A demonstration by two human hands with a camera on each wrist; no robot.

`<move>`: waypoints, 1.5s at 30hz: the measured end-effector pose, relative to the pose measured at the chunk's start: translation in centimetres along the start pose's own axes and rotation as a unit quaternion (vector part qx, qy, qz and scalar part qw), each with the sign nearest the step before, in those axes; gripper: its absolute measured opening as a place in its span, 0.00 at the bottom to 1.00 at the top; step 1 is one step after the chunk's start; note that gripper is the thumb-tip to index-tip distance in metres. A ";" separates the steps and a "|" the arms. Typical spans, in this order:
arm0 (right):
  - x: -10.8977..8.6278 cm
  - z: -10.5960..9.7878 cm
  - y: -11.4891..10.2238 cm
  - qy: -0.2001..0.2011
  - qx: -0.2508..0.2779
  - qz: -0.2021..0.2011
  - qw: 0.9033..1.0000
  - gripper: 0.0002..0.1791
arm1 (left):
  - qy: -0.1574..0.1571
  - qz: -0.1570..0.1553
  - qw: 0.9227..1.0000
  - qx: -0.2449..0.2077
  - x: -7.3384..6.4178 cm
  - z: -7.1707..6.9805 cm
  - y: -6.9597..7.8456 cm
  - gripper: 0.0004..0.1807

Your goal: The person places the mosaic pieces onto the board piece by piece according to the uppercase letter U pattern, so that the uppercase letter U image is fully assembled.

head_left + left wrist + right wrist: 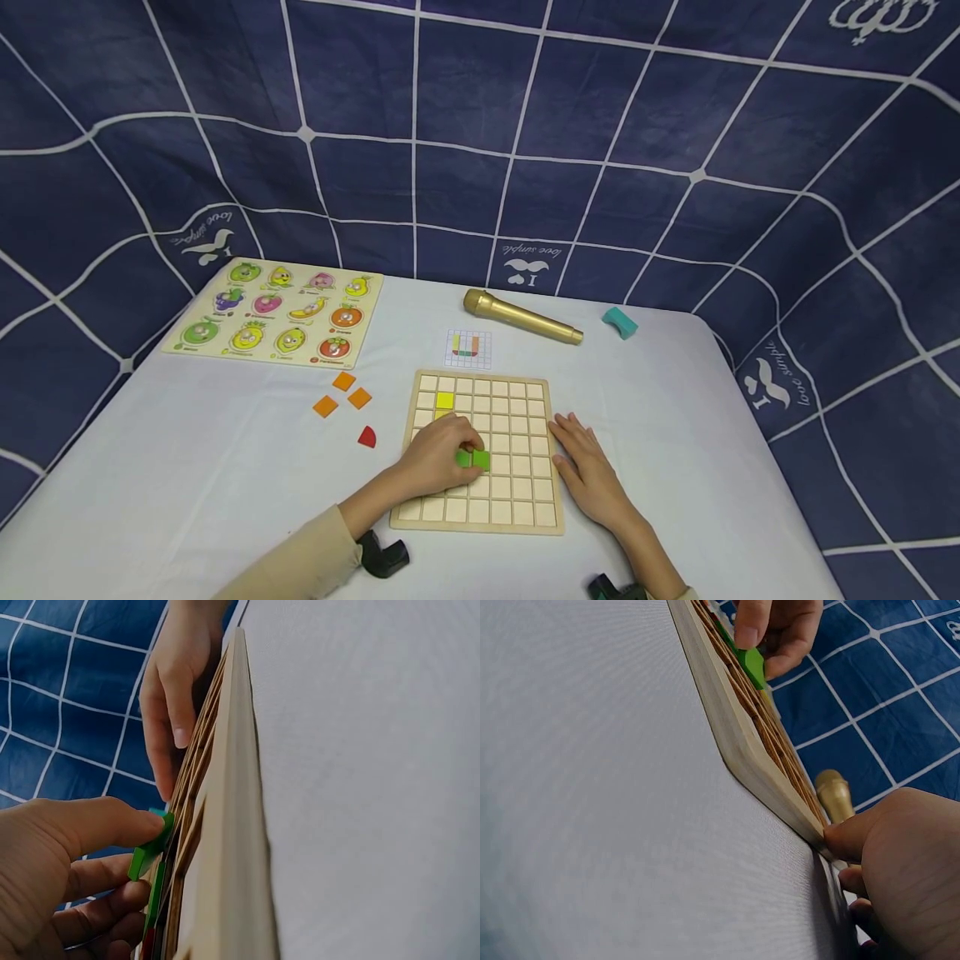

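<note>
A wooden grid board lies on the white table. My left hand is over its middle and pinches a green square tile between thumb and fingers. In the left wrist view this green tile stands tilted at the grid. Another green tile sits in the grid just left of it, partly behind the fingers. Yellow tiles occupy cells above, the lower one partly covered by the hand. My right hand rests at the board's right edge with fingers extended, its thumb touching the rim.
Orange square tiles and a red quarter-round piece lie left of the board. A pattern card is above it. Further back are a fruit puzzle board, a gold microphone and a teal curved block, before a blue checked cloth.
</note>
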State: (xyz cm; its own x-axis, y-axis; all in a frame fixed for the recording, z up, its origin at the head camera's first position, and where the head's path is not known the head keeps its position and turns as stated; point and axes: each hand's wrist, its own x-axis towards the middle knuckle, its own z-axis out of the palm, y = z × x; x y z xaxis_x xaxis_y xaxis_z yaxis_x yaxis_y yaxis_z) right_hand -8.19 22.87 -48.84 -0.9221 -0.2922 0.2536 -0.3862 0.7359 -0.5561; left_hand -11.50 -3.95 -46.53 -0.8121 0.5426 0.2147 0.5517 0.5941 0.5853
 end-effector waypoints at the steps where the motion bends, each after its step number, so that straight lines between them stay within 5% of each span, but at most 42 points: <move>1: 0.0 0.0 0.0 -0.001 0.000 0.001 1.000 0.26 | -0.001 0.001 1.000 0.002 0.0 0.0 0.0 0.11; 18: 0.0 0.0 0.0 0.003 -0.003 -0.007 1.000 0.26 | -0.008 0.007 0.999 0.032 -0.1 0.1 0.4 0.12; 24: 0.0 0.1 0.1 0.005 -0.002 -0.011 1.000 0.26 | -0.001 0.012 0.999 0.042 -0.6 -0.9 0.8 0.16; 33: 0.0 0.1 0.3 0.005 -0.004 -0.009 1.000 0.26 | 0.088 0.005 0.996 -0.011 -2.7 -4.9 0.3 0.28; 39: 0.0 0.2 0.4 0.006 -0.005 -0.009 1.000 0.26 | 0.150 -0.022 0.988 0.006 -4.8 -7.5 -2.0 0.33; 45: 0.0 0.2 0.3 0.005 -0.004 -0.009 1.000 0.26 | 0.183 -0.049 0.982 0.009 -6.8 -8.3 -5.1 0.33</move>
State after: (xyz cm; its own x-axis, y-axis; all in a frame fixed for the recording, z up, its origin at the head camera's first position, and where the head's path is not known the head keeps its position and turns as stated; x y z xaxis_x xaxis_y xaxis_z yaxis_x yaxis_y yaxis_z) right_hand -8.30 23.00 -49.19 -0.9148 -0.2990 0.2715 -0.4022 0.7360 -0.5446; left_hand -10.40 -15.59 -44.47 -0.8734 0.2349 0.4267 0.4686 0.6442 0.6045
